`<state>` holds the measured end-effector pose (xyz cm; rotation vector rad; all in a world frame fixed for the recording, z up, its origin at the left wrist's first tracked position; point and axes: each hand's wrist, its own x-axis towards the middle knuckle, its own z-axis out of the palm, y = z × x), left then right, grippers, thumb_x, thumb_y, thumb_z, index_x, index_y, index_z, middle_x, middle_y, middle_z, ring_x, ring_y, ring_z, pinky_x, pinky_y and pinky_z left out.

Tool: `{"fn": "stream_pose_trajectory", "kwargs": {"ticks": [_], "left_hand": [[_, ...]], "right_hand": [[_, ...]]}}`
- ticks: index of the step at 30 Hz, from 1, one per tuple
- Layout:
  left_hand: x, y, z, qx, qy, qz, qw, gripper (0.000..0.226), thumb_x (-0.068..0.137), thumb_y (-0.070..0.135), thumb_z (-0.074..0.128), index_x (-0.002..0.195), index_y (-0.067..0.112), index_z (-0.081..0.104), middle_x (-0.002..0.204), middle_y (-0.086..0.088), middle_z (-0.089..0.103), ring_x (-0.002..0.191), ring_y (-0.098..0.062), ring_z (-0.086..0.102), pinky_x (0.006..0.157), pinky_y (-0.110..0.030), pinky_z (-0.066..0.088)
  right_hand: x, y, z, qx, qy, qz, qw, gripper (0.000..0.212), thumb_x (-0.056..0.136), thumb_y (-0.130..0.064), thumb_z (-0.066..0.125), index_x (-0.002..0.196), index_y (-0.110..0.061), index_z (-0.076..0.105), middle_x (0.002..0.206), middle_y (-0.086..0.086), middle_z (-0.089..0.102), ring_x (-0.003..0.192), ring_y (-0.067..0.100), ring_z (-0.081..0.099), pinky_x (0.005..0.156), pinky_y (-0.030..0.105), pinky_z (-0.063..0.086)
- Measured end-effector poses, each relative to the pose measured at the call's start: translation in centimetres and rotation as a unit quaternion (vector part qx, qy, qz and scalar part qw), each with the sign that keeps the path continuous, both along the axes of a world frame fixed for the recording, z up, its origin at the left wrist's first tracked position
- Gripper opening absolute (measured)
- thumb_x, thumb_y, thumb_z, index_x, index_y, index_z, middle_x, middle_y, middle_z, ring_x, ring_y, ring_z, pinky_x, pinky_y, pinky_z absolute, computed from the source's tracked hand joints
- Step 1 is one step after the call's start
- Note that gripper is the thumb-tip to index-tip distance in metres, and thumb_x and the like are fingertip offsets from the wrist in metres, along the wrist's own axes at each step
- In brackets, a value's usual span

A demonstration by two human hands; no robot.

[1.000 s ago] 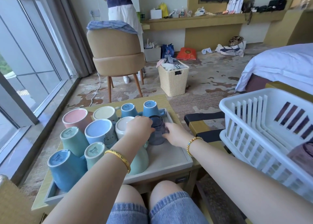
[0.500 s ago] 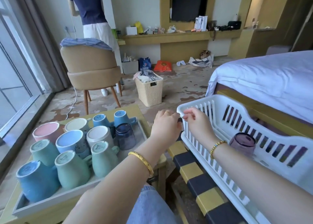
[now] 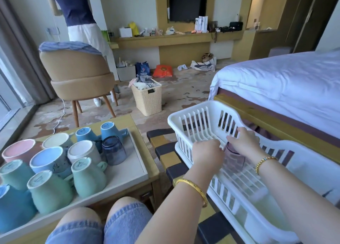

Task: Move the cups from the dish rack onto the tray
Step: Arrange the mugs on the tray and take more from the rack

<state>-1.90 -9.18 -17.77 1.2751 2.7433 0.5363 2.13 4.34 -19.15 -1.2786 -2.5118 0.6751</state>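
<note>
A white plastic dish rack [image 3: 206, 114] sits on a yellow-and-black bench at the right. Inside it stands an upside-down purple glass cup [image 3: 234, 158]. My left hand [image 3: 207, 154] and my right hand [image 3: 242, 142] are both in the rack, closed around the purple cup from either side. On the low table at the left, the grey tray [image 3: 128, 172] holds several upturned cups: pink, cream, blue and green mugs, plus a dark blue glass cup [image 3: 114, 150] near its right edge.
A bed [image 3: 285, 85] stands close behind the rack. Beyond the table are a tan chair [image 3: 79, 74] and a wicker basket [image 3: 148, 98] on the floor. A person [image 3: 77, 13] stands by the far wall. My knees are at the bottom centre.
Both hands left the dark blue glass on the tray, swung right over the rack's rim and came down around the purple cup. The view turned right.
</note>
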Motion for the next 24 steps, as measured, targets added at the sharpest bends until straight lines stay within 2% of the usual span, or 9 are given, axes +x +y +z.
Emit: {"fn": "stream_pose_trajectory", "kwargs": {"ticks": [1,3,6,7,9,13,17,21,24], "left_hand": [[0.0,0.0,-0.1,-0.008,0.010,0.007,1.000,0.016,0.092,0.015,0.038,0.079,0.016,0.047,0.070,-0.004,0.055,0.074,-0.028,0.049,0.076,-0.032,0.030],[-0.1,0.0,-0.3,-0.021,0.026,0.010,0.999,0.014,0.092,0.014,0.040,0.090,0.015,0.054,0.086,-0.007,0.065,0.082,-0.029,0.055,0.081,-0.032,0.032],[-0.1,-0.1,-0.7,-0.014,0.031,0.011,0.999,0.024,0.090,0.012,0.042,0.109,0.016,0.057,0.091,-0.009,0.065,0.094,-0.029,0.058,0.084,-0.032,0.034],[-0.1,-0.1,-0.8,-0.008,0.034,0.010,0.999,0.026,0.090,0.011,0.043,0.111,0.016,0.057,0.090,-0.009,0.065,0.095,-0.030,0.058,0.083,-0.032,0.033],[-0.2,-0.2,-1.0,0.003,0.036,0.009,0.999,0.030,0.090,0.010,0.043,0.116,0.016,0.056,0.097,-0.009,0.066,0.098,-0.029,0.056,0.086,-0.031,0.033],[-0.2,-0.4,-1.4,0.022,0.036,0.011,0.999,0.031,0.091,0.011,0.044,0.119,0.015,0.054,0.101,-0.008,0.066,0.100,-0.028,0.055,0.083,-0.030,0.032],[-0.4,-0.5,-1.4,0.025,0.028,0.017,0.999,0.032,0.092,0.015,0.043,0.124,0.014,0.051,0.109,-0.008,0.064,0.108,-0.028,0.052,0.089,-0.032,0.035],[-0.9,-1.0,-0.7,0.090,-0.020,0.011,0.996,0.039,0.096,0.023,0.040,0.133,0.012,0.044,0.117,-0.012,0.062,0.113,-0.031,0.052,0.092,-0.037,0.039],[-1.6,-1.9,0.0,0.144,-0.063,-0.021,0.987,0.048,0.094,0.021,0.046,0.140,0.012,0.035,0.132,-0.013,0.053,0.121,-0.029,0.047,0.096,-0.039,0.042]], "right_hand": [[0.0,0.0,-0.1,-0.035,-0.007,0.005,0.999,0.066,0.089,-0.042,0.054,0.139,-0.005,0.034,0.139,0.020,0.041,0.125,0.037,0.043,0.093,0.039,0.041],[-0.1,-0.2,-0.3,-0.094,-0.027,0.029,0.995,0.072,0.088,-0.042,0.056,0.143,-0.005,0.027,0.143,0.017,0.037,0.124,0.034,0.046,0.086,0.035,0.042],[0.2,-0.4,-0.9,-0.069,-0.103,0.069,0.990,0.068,0.088,-0.034,0.059,0.142,-0.011,0.026,0.145,0.016,0.030,0.120,0.035,0.048,0.091,0.038,0.048],[0.3,-0.5,-1.2,-0.071,-0.113,0.073,0.988,0.069,0.087,-0.032,0.061,0.142,-0.014,0.024,0.147,0.016,0.024,0.120,0.036,0.047,0.093,0.040,0.047],[0.4,-0.6,-1.6,-0.102,-0.113,0.067,0.986,0.074,0.083,-0.031,0.066,0.141,-0.019,0.022,0.146,0.016,0.017,0.113,0.037,0.050,0.089,0.039,0.047],[0.6,-0.8,-2.1,-0.086,-0.073,0.065,0.992,0.074,0.077,-0.030,0.072,0.136,-0.017,0.030,0.136,0.016,0.028,0.087,0.029,0.052,0.073,0.034,0.044],[0.9,-0.9,-1.6,-0.076,-0.042,0.075,0.993,0.075,0.074,-0.030,0.075,0.135,-0.017,0.033,0.129,0.013,0.040,0.091,0.027,0.054,0.071,0.034,0.048],[0.4,-1.6,0.2,-0.061,0.052,0.067,0.995,0.075,0.073,-0.031,0.075,0.135,-0.018,0.034,0.129,0.009,0.041,0.090,0.023,0.051,0.063,0.031,0.045],[-0.1,-2.7,2.2,-0.031,0.148,0.081,0.985,0.075,0.071,-0.033,0.077,0.132,-0.021,0.035,0.127,0.006,0.039,0.094,0.022,0.050,0.071,0.032,0.046]]}}
